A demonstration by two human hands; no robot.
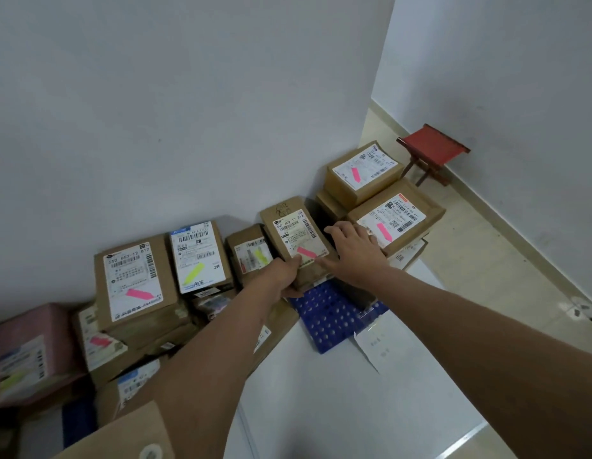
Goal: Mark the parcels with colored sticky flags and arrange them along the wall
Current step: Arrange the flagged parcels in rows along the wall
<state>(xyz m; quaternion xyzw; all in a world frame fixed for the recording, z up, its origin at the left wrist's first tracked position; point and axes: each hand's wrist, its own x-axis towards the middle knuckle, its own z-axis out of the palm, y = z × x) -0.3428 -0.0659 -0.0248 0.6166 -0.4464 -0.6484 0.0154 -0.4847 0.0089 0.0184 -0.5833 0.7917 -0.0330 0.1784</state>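
Cardboard parcels (135,279) with white labels and pink or yellow flags line the white wall (155,111) across mid-frame. At centre, the outstretched left hand (283,276) grips the near edge of a pink-flagged brown box (296,240), thumb on top. The right hand (354,250) rests flat beside it, fingers spread.

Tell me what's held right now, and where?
The left hand grips the pink-flagged brown cardboard parcel by its near bottom edge; the right hand rests open against its side.

Both arms outstretched — left hand (284,274) gripping, right hand (354,248) fingers spread flat.
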